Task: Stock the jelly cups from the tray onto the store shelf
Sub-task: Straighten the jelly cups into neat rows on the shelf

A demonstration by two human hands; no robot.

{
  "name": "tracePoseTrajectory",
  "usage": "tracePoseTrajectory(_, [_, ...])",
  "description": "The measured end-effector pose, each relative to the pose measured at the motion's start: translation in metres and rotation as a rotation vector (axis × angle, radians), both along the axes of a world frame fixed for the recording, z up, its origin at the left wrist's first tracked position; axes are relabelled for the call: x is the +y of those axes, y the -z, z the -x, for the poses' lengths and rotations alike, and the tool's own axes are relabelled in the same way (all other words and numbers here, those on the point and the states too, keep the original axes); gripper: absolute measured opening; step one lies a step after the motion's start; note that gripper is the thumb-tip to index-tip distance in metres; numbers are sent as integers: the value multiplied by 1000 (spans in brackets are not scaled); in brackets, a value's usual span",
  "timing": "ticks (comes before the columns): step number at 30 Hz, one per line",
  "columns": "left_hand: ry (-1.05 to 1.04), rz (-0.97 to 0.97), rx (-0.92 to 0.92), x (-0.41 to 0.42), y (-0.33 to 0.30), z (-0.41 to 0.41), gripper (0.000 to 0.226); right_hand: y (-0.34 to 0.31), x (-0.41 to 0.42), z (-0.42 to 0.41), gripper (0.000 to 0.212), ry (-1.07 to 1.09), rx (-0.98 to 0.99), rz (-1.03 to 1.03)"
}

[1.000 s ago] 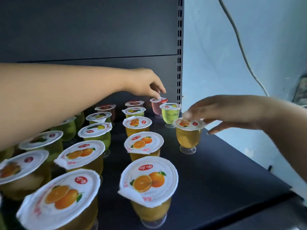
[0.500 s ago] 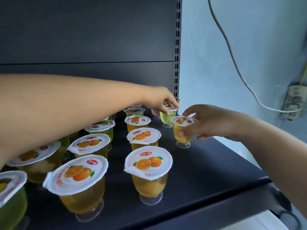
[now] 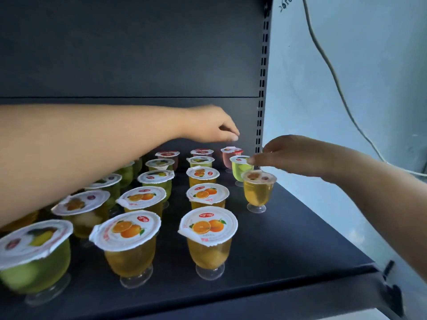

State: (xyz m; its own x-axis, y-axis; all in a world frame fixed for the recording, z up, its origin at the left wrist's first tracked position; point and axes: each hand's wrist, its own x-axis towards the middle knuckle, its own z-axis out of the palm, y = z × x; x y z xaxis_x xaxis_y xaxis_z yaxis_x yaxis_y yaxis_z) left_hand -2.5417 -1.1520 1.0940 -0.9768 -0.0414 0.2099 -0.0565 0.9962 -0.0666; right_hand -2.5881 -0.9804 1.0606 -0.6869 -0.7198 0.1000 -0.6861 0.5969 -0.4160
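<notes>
jelly cups (image 3: 209, 236) on shelf (image 3: 288, 239), hands above

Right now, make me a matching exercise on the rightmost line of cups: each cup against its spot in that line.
Things:
1. orange cup
2. green cup
3. pink cup

Places:
A. farthest back, below the left hand
B. middle, its lid at the right hand fingertips
C. nearest the shelf front

Pairs: 1-C, 2-B, 3-A

Single head view, worn high, facing forward and down into dark shelf (image 3: 288, 239). Very near: front jelly cups (image 3: 208, 239) at 6 o'clock loom large. Back panel at 12, pale wall (image 3: 358, 88) at 3. No second view shares scene.
</notes>
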Motion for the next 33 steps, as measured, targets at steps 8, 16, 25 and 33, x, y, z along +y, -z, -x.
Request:
tracePoseTrajectory(8, [-287, 28, 184, -16, -34, -110, 30, -35, -49, -41, 35, -227, 320, 24])
tracePoseTrajectory(16, [-501, 81, 229, -15, -29, -236, 29, -44, -80, -137, 33, -442, 430, 90])
tracePoseTrajectory(25, [-695, -11, 295, 7, -2, -412, 23, -28, -87, -289, 30, -609, 424, 178])
tracePoseTrajectory(33, [-870, -20, 189, 27, 51, -549, 25, 30, -89, -411, 35, -773, 326, 101])
